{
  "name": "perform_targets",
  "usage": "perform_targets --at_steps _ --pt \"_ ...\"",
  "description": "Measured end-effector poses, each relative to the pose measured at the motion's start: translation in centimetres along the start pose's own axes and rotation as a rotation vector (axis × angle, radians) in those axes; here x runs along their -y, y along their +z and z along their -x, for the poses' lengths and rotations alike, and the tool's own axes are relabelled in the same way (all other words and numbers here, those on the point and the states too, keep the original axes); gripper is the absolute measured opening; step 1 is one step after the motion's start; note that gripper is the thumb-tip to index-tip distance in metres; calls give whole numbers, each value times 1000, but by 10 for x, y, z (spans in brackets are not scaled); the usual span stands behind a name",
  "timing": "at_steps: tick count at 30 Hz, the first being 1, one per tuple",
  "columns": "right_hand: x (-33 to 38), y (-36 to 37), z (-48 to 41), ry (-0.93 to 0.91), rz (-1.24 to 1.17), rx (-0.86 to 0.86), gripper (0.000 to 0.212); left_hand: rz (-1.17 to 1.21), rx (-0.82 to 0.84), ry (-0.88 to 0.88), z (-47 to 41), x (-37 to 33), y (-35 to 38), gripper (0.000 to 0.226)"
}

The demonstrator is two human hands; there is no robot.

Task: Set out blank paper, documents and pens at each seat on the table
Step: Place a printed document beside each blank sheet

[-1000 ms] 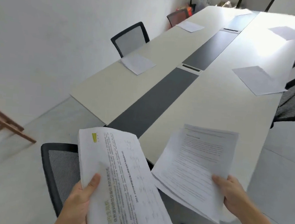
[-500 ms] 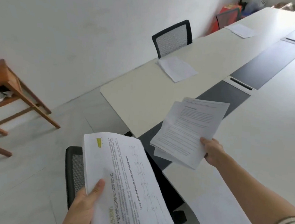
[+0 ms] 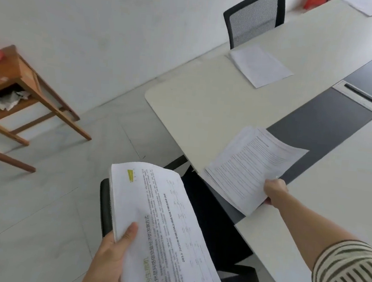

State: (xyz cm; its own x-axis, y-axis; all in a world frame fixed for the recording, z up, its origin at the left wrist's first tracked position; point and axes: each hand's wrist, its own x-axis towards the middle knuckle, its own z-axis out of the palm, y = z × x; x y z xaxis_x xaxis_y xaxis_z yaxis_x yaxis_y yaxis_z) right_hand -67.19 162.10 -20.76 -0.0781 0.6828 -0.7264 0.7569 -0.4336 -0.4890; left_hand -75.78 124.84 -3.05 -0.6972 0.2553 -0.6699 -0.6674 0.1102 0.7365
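— Right hand [image 3: 275, 190] first. Doing what?

— Pinching a thin set of printed pages [image 3: 252, 167] by the near right corner, at full stretch over the end of the table [image 3: 206, 102]. Fingers hidden beneath the paper. Cannot tell whether lying flat on the top yet or hanging just above.

— And the left hand [image 3: 109, 260]?

— Gripping the thick stack of documents [image 3: 166, 229], thumb pressed across the top sheet. Held low and close to the body, above the back of the black chair [image 3: 105, 205] at the table's end. Clearly further from the tabletop than the right, and fully occupied.

— Which way from the right hand, then?

— Ahead and to the left of the knuckles. Long side pointing away, up and to the right, about in line with the dark grey strip [image 3: 321, 125] down the middle. Top of the text at the far end, so readable from this end seat. Spread partly over the pale top, partly over the strip.

— Next move, at a guess?

— Lowering flat and letting go with the right, probably. Perhaps a small push forward first: near edge about level with the table's end, so some danger of slipping off.

— Anything laid elsewhere?

— Blank-looking paper [image 3: 260, 65] before the other chair [image 3: 254, 18] on the left side, well apart from either hand. More sheets [image 3: 370, 6] at the top edge of view. No pens seen anywhere.
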Motion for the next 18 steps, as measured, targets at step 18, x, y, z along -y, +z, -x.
perform_targets --at_steps 18 --pt "-52 -65 207 -224 -523 544 37 -124 596 -40 6 -26 98 32"
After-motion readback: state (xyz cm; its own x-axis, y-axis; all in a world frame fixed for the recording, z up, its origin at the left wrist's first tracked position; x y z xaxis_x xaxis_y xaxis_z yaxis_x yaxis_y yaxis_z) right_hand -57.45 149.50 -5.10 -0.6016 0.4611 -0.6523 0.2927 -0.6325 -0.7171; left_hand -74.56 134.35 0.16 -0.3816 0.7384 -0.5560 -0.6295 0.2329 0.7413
